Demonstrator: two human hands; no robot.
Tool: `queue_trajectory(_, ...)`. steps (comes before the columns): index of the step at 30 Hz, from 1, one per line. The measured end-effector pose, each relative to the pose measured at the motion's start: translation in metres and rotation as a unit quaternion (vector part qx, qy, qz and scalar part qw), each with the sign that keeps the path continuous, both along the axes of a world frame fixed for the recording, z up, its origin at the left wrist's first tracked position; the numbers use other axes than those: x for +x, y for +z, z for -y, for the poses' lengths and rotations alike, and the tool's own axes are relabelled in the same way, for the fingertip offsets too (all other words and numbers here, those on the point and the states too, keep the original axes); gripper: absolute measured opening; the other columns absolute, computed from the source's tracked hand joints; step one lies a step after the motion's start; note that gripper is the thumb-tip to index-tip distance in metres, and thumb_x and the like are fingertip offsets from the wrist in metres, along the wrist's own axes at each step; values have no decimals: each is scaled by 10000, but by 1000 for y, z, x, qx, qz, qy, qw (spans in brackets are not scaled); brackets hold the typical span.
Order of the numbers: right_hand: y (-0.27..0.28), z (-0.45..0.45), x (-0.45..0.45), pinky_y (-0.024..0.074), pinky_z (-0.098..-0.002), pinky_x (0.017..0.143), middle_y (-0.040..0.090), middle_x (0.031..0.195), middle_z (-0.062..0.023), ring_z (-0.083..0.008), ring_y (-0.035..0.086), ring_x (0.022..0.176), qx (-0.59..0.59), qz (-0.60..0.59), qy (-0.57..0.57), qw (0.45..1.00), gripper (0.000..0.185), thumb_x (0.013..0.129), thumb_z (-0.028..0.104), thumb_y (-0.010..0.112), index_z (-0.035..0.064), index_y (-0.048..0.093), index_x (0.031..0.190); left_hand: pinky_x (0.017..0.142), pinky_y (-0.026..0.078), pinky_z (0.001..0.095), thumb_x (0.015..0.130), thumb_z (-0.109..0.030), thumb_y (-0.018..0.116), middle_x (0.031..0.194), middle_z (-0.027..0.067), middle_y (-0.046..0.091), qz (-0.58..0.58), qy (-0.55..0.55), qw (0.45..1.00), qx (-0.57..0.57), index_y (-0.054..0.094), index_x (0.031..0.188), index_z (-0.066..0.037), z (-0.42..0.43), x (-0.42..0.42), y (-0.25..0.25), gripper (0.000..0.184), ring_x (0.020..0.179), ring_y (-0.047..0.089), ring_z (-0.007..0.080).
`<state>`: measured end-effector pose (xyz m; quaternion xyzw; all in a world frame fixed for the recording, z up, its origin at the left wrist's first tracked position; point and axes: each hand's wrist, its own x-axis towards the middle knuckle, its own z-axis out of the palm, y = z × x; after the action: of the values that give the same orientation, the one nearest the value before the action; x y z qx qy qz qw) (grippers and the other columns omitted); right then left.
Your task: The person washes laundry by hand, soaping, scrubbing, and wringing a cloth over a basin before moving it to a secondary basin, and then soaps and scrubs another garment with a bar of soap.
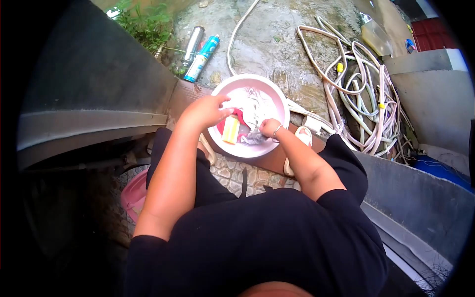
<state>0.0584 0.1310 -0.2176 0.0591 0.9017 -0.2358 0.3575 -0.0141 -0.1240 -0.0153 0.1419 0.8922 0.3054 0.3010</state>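
A pale pink basin stands between my feet, with wet laundry inside. My left hand reaches over its left rim. Thumb and fingers are apart, with the thumb close to a red cloth; whether they touch is unclear. Below that hand a yellow bar, soap-like in shape, leans on the red cloth. White cloth lies in the middle of the basin. At the right inner side my right hand, with a bracelet at the wrist, is closed on a greyish cloth; its fingertips are partly hidden.
A blue spray can and a silver can lie beyond the basin. A tangled pale hose is heaped at the right. A pink tub sits by my left leg. Low walls flank both sides.
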Motion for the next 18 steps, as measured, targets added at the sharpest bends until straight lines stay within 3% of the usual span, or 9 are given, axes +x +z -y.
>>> queue_trajectory(2,16,-8,-4,481,-306,607,634,684,-84,-177,585,593,-118,2,-102,988,168,741,208,610,44,642,745,787,472,339,770,-246,653,999,171,622,-13,-13,999,39,558,1160,-89,-7,2,4,431,894,613,267)
queue_trajectory(4,45,-12,-8,450,-273,526,589,610,-22,-111,513,513,-183,7,-184,966,158,758,207,641,59,620,707,779,474,337,775,-259,649,981,168,628,-33,-20,999,38,562,1155,-86,-15,4,4,426,876,616,263)
queue_trajectory(6,76,-20,-10,420,-219,483,577,618,7,-87,502,512,-332,56,-274,901,93,790,149,640,70,626,742,775,475,336,781,-276,643,964,164,634,-48,-48,997,39,564,1151,-81,-23,10,11,426,865,619,261)
queue_trajectory(8,125,-15,-4,399,-196,513,548,681,31,-55,451,532,-383,39,-340,858,53,803,125,597,86,611,836,769,478,333,783,-289,640,955,161,637,-47,-57,996,40,559,1160,-90,-27,15,16,434,857,622,261)
queue_trajectory(12,179,-17,-5,377,-204,541,473,657,46,-49,347,500,-537,17,-314,783,119,805,98,578,61,581,919,774,480,336,778,-291,646,970,158,634,-64,-90,993,33,533,1192,-100,-36,24,25,469,866,622,254)
queue_trajectory(14,204,-15,-8,374,-208,557,454,628,48,-50,344,493,-559,-5,-313,768,122,811,103,575,55,577,924,777,481,338,775,-286,652,989,157,629,-62,-96,993,28,523,1203,-102,-43,31,26,483,870,622,251)
queue_trajectory(17,246,-4,-5,398,-225,586,432,590,46,-59,355,490,-595,-26,-295,747,142,826,99,556,28,564,949,829,456,344,744,-265,690,1067,141,600,-143,-84,975,146,516,1200,-107,-59,42,19,513,949,594,260)
queue_trajectory(18,251,-2,-3,408,-233,594,428,582,45,-63,365,491,-601,-45,-296,741,150,830,95,549,20,558,959,777,455,386,710,-297,691,946,139,627,-177,-74,964,186,593,1042,-103,-66,45,18,397,889,589,314)
